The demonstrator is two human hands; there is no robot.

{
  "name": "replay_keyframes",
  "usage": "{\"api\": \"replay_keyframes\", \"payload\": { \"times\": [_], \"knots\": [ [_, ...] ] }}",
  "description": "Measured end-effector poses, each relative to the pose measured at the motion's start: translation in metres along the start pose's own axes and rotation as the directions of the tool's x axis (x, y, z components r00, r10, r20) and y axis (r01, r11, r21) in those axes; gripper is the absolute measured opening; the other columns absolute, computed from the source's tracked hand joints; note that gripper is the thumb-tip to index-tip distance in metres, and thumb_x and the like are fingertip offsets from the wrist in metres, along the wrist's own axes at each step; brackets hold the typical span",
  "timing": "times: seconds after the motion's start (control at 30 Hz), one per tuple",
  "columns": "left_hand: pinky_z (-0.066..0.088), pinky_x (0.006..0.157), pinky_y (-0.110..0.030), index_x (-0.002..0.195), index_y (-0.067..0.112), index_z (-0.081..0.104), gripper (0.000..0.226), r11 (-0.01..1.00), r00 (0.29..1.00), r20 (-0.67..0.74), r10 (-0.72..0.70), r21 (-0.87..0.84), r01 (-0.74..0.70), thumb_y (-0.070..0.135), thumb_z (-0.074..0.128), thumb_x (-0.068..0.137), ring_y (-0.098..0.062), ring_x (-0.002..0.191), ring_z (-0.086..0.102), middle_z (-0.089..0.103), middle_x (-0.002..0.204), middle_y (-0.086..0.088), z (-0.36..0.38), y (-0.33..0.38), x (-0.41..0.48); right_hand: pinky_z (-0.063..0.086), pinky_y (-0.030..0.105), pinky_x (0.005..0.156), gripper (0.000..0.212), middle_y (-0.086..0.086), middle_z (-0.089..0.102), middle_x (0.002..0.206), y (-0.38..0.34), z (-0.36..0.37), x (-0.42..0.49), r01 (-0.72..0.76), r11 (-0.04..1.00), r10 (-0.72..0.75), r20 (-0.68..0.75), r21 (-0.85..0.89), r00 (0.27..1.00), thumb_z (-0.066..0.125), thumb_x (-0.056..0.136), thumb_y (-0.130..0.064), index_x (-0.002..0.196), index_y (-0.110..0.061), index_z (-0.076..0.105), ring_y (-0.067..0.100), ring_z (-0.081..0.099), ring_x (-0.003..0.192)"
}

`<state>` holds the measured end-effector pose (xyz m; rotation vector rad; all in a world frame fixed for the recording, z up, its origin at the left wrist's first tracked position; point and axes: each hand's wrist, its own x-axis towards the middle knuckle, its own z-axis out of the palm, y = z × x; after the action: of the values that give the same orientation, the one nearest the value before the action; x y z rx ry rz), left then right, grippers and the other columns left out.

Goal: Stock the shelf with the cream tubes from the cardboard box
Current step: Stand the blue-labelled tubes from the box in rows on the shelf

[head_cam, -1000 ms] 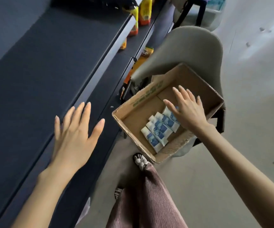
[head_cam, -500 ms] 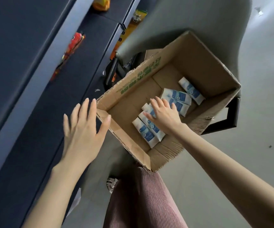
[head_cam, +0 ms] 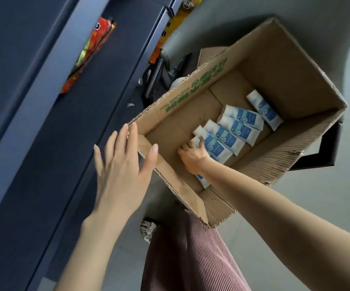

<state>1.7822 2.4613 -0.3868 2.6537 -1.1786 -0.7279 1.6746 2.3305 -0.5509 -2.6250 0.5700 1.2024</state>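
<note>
An open cardboard box [head_cam: 191,89] stands on a grey chair, with several white-and-blue cream tubes [head_cam: 224,137] lying on its bottom. My right hand [head_cam: 193,158] reaches down inside and its fingers curl round the nearest tube [head_cam: 203,181], whose lower end shows under my wrist. My left hand [head_cam: 123,171] is spread open at the box's near left corner, thumb over the rim. The dark shelf [head_cam: 33,122] runs along the left.
A red snack packet [head_cam: 88,55] lies on the shelf, and an orange packet [head_cam: 170,28] stands on a lower level farther back. The grey chair [head_cam: 254,9] holds the box. My leg in striped trousers [head_cam: 191,259] and a sandalled foot [head_cam: 148,229] are below the box.
My view dropped closer to the box. The right hand went from hovering over the tubes to curling round the nearest one. The left hand moved right to the box's corner.
</note>
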Motion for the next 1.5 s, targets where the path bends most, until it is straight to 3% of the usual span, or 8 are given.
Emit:
{"api": "replay_keyframes", "payload": {
  "times": [0.27, 0.37, 0.53, 0.73, 0.97, 1.07, 1.23, 1.5],
  "knots": [
    [0.0, 0.116, -0.046, 0.151, 0.022, 0.013, 0.075, 0.997, 0.999, -0.014, -0.035, -0.076, 0.034, 0.061, 0.013, 0.087, -0.015, 0.145, 0.011, 0.019, 0.158, 0.004, 0.001, -0.007, -0.003, 0.011, 0.057, 0.112, 0.052, 0.01, 0.033, 0.145, 0.006, -0.017, 0.005, 0.067, 0.965, -0.068, 0.005, -0.255, 0.998, 0.059, 0.089, -0.02, 0.138, -0.02, 0.042, 0.03, 0.028, 0.137],
    [0.0, 0.116, -0.046, 0.151, 0.021, 0.016, 0.074, 0.992, 0.999, -0.022, -0.048, -0.118, 0.045, 0.061, 0.014, 0.088, -0.014, 0.145, 0.013, 0.021, 0.157, 0.003, -0.002, -0.007, -0.004, 0.042, 0.039, 0.095, 0.058, 0.015, 0.036, 0.143, 0.014, -0.021, -0.004, 0.111, 0.993, -0.107, 0.129, -0.026, 0.986, 0.061, 0.089, -0.011, 0.141, -0.013, 0.036, 0.032, 0.043, 0.127],
    [0.011, 0.118, -0.043, 0.148, 0.017, 0.027, 0.07, 0.962, 0.997, -0.074, -0.033, -0.272, 0.011, 0.055, 0.022, 0.089, -0.014, 0.142, 0.021, 0.03, 0.154, 0.002, -0.009, 0.002, -0.003, 0.041, 0.029, 0.065, 0.04, 0.012, 0.055, 0.11, 0.054, -0.027, -0.035, 0.014, 0.907, -0.012, -0.007, 0.421, 1.0, 0.07, 0.08, -0.016, 0.115, -0.009, 0.051, 0.029, 0.057, 0.095],
    [0.024, 0.088, 0.007, 0.14, 0.022, 0.039, 0.047, 0.834, 0.996, -0.08, -0.027, -0.551, -0.021, 0.037, 0.043, 0.095, -0.002, 0.129, 0.037, 0.043, 0.143, 0.008, -0.009, 0.01, 0.002, 0.057, 0.037, 0.072, 0.038, 0.012, 0.063, 0.1, 0.091, -0.032, -0.099, 0.074, 0.247, 0.34, -0.158, 0.966, 0.927, 0.072, 0.082, -0.026, 0.105, -0.004, 0.053, 0.024, 0.067, 0.087],
    [0.039, 0.069, 0.003, 0.141, 0.027, 0.03, 0.055, 0.511, 0.991, 0.1, -0.092, -0.849, 0.133, 0.037, 0.052, 0.092, 0.019, 0.108, 0.046, 0.045, 0.128, 0.025, 0.003, 0.04, 0.009, 0.055, 0.026, 0.072, 0.028, 0.006, 0.07, 0.099, 0.066, -0.051, -0.136, 0.234, -0.57, 0.254, -0.102, 0.787, 0.962, 0.068, 0.078, -0.028, 0.1, -0.012, 0.058, 0.018, 0.068, 0.095],
    [0.039, 0.067, 0.004, 0.133, 0.024, 0.034, 0.046, 0.36, 0.988, 0.087, -0.129, -0.924, 0.128, 0.029, 0.055, 0.092, 0.029, 0.096, 0.047, 0.043, 0.111, 0.034, -0.001, 0.051, 0.011, 0.055, 0.027, 0.076, 0.031, 0.01, 0.067, 0.11, 0.042, -0.053, -0.138, 0.193, -0.694, 0.175, -0.097, 0.694, 0.98, 0.067, 0.079, -0.024, 0.106, -0.01, 0.058, 0.021, 0.066, 0.101],
    [0.042, 0.07, 0.002, 0.142, 0.015, 0.023, 0.066, 0.333, 0.963, 0.024, -0.267, -0.936, 0.115, 0.028, 0.061, 0.089, 0.013, 0.108, 0.048, 0.034, 0.133, 0.012, -0.004, 0.055, 0.016, 0.056, 0.027, 0.079, 0.038, 0.012, 0.065, 0.116, 0.016, -0.056, -0.14, 0.173, -0.852, 0.136, -0.111, 0.495, 0.985, 0.06, 0.082, -0.021, 0.116, -0.007, 0.053, 0.025, 0.061, 0.109],
    [0.052, 0.079, -0.018, 0.121, 0.008, 0.057, 0.039, 0.162, 0.969, 0.143, -0.204, -0.971, 0.177, 0.028, 0.063, 0.088, -0.011, 0.102, 0.066, 0.069, 0.111, -0.002, 0.005, 0.051, 0.014, 0.056, 0.032, 0.082, 0.022, 0.009, 0.067, 0.106, 0.001, -0.057, -0.137, 0.111, -0.785, -0.011, -0.193, 0.61, 0.981, 0.065, 0.08, -0.023, 0.099, -0.014, 0.061, 0.018, 0.065, 0.093]
  ]
}}
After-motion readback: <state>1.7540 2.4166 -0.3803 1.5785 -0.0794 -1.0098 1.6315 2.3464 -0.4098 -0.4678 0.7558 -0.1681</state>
